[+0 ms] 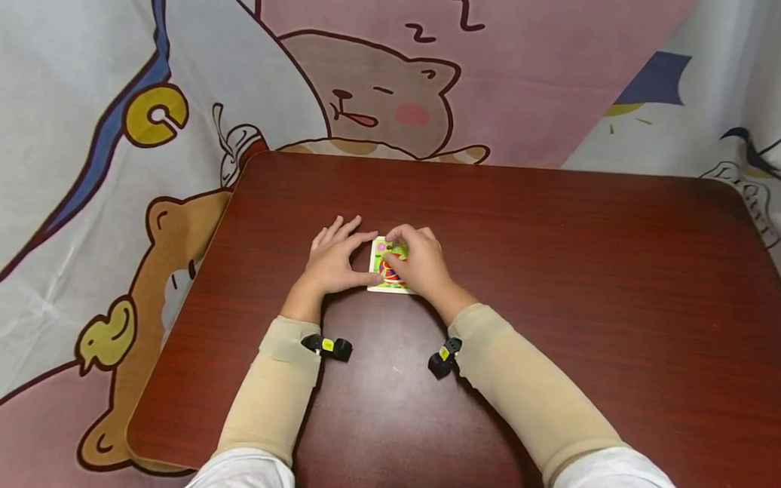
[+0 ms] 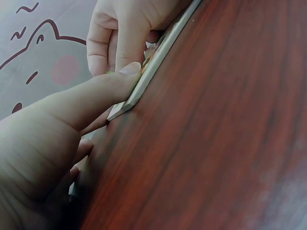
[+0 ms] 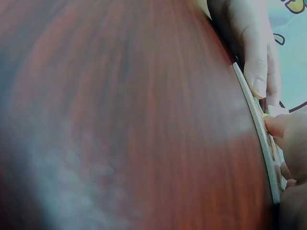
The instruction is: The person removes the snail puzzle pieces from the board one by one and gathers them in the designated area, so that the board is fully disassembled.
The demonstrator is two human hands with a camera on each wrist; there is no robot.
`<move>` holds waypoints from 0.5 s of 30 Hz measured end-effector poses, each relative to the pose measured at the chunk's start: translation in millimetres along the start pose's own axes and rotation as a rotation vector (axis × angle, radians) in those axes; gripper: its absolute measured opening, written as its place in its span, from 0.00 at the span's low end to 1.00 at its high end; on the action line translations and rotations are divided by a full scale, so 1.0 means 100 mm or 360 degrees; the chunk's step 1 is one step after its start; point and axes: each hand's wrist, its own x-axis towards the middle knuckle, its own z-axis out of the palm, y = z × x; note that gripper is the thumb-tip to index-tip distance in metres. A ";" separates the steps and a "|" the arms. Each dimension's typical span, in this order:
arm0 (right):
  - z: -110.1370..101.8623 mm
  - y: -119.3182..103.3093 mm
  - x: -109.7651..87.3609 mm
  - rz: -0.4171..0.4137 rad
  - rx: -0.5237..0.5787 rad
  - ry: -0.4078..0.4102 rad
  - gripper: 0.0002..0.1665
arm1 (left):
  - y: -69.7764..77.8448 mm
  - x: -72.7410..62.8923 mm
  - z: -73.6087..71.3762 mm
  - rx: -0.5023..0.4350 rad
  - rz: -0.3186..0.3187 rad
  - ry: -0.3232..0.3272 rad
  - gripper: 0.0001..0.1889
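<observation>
The tabletop (image 1: 378,424) extended between the forearms to the near edge of the picture board (image 1: 389,289). The board lay flat between both hands; its right side was partly covered, so no long axis could be determined. The left hand (image 1: 333,266), thumb and index finger spread apart, bracketed the board's left edge at its two corners. The right hand (image 1: 423,265) bent over the right half; whether its fingertips pinched anything could not be determined. Beyond, room was wider rightward.
</observation>
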 end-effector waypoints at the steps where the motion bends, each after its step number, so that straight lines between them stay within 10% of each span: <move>1: 0.00 0.01 0.00 -0.0007 0.0007 0.0015 0.17 | 0.00 0.00 0.00 -0.0004 0.0001 0.0002 0.49; 15: 0.01 0.06 -0.08 -0.0136 0.0172 0.0199 0.18 | 0.01 -0.01 0.00 -0.0001 0.0002 -0.0008 0.49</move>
